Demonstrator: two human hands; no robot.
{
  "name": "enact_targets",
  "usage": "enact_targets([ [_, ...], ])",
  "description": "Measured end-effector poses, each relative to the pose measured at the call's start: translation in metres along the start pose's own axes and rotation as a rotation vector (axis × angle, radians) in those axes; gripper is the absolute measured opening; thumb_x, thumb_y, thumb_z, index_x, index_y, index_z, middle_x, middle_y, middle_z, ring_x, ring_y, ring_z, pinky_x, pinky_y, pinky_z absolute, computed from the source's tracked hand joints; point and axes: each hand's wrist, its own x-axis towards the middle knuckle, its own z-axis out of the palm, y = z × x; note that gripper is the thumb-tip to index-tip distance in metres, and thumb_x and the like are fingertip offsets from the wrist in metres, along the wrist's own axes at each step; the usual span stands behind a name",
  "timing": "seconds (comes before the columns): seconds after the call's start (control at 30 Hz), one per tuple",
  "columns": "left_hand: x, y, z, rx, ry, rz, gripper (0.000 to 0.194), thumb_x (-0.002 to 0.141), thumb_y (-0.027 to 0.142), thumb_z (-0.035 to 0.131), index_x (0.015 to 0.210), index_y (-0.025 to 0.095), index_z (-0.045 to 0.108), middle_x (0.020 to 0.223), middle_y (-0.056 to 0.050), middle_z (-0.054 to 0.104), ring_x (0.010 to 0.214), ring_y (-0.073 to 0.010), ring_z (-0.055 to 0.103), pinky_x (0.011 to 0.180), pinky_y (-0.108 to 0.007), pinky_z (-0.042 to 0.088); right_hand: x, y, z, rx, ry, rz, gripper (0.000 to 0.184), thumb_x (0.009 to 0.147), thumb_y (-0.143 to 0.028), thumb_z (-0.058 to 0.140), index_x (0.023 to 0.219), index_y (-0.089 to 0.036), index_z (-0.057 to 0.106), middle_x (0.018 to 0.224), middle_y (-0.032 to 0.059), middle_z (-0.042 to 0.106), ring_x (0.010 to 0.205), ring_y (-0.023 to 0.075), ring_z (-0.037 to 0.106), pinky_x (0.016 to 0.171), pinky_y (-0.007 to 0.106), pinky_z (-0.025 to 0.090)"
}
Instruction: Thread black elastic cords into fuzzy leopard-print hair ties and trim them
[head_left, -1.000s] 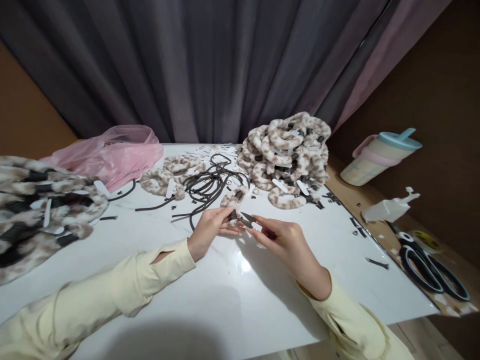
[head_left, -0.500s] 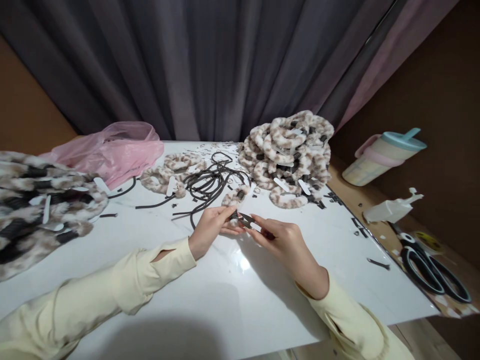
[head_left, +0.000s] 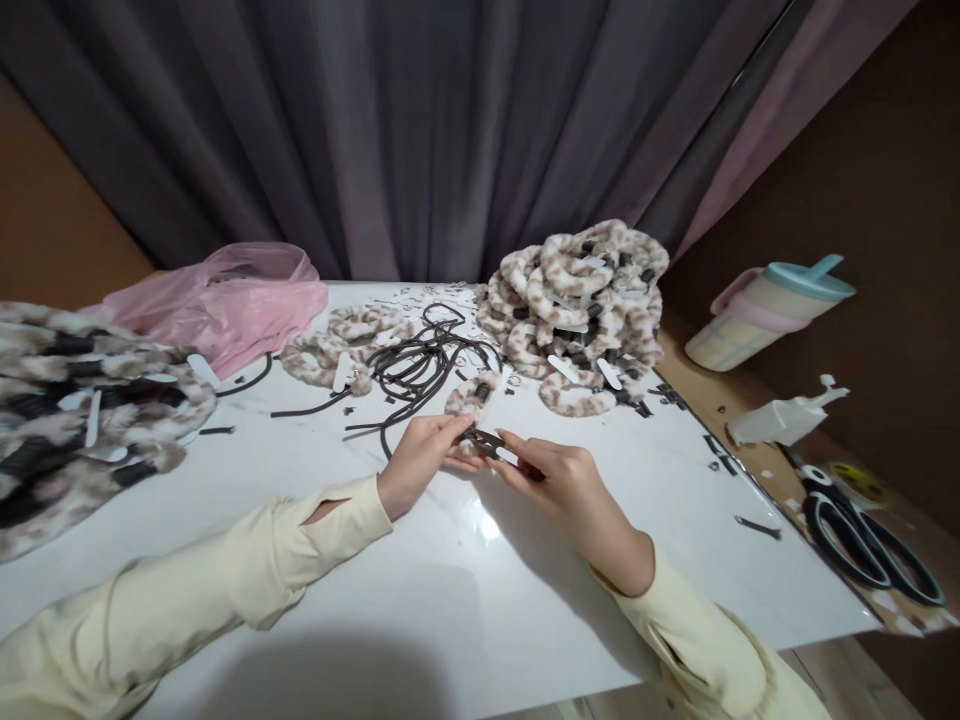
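Note:
My left hand (head_left: 424, 447) pinches a small spotted plush ring (head_left: 466, 398), white and brown with a black-wrapped section, just above the middle of the table. Closed around small dark snips (head_left: 491, 443), my right hand (head_left: 566, 482) holds their tips against the ring beside my left fingertips. The exact spot where the tips meet it is partly hidden by fingers. Behind my hands lies a loose tangle of black cord (head_left: 412, 370). More spotted plush rings (head_left: 349, 345) with white tags rest left of the cord.
A tall heap of plush rings (head_left: 577, 290) stands at the back right, another pile (head_left: 67, 420) at far left. A pink plastic bag (head_left: 240, 295) lies behind. Along the right edge are a tumbler (head_left: 757, 320), a white bottle (head_left: 784, 420) and large scissors (head_left: 855, 535). Black cord scraps lie about.
The snips' blades have come closer together and their tips have shifted slightly left, onto the ring. My left hand has hardly moved.

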Motion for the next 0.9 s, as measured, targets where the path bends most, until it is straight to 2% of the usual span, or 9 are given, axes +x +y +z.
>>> enact_targets([
  [0.23, -0.001, -0.005, 0.004, -0.005, 0.063, 0.055, 0.038, 0.072, 0.048, 0.063, 0.070, 0.011, 0.061, 0.069, -0.006, 0.068, 0.061, -0.0161, 0.066, 0.060, -0.025, 0.056, -0.001, -0.011, 0.010, -0.024, 0.030, 0.109, 0.025, 0.091, -0.027, 0.042, 0.099, -0.011, 0.060, 0.058, 0.0026, 0.057, 0.046, 0.0118, 0.047, 0.047, 0.021, 0.034],
  [0.5, 0.000, -0.010, 0.008, -0.032, 0.194, 0.145, 0.035, 0.074, 0.047, 0.061, 0.071, 0.013, 0.057, 0.064, 0.000, 0.063, 0.061, -0.0145, 0.065, 0.062, -0.025, 0.056, 0.008, -0.019, 0.018, 0.054, -0.028, 0.216, 0.020, 0.090, -0.022, 0.043, 0.080, -0.014, 0.057, 0.056, 0.0002, 0.054, 0.047, 0.0114, 0.044, 0.048, 0.021, 0.031],
  [0.73, 0.000, -0.008, 0.009, -0.056, 0.126, 0.142, 0.036, 0.076, 0.048, 0.059, 0.074, 0.012, 0.057, 0.071, -0.003, 0.065, 0.070, -0.0166, 0.067, 0.069, -0.028, 0.056, 0.009, -0.015, 0.014, 0.108, -0.061, 0.246, 0.023, 0.090, -0.024, 0.042, 0.073, -0.015, 0.054, 0.055, -0.0009, 0.051, 0.048, 0.0109, 0.044, 0.047, 0.021, 0.027],
  [0.9, 0.002, -0.014, 0.007, -0.020, 0.108, 0.156, 0.034, 0.072, 0.044, 0.066, 0.079, 0.012, 0.058, 0.073, -0.004, 0.067, 0.073, -0.0170, 0.067, 0.073, -0.028, 0.055, 0.010, -0.011, 0.012, 0.175, -0.065, 0.292, 0.026, 0.089, -0.028, 0.043, 0.070, -0.014, 0.054, 0.052, -0.0029, 0.048, 0.046, 0.0088, 0.040, 0.047, 0.020, 0.027],
])
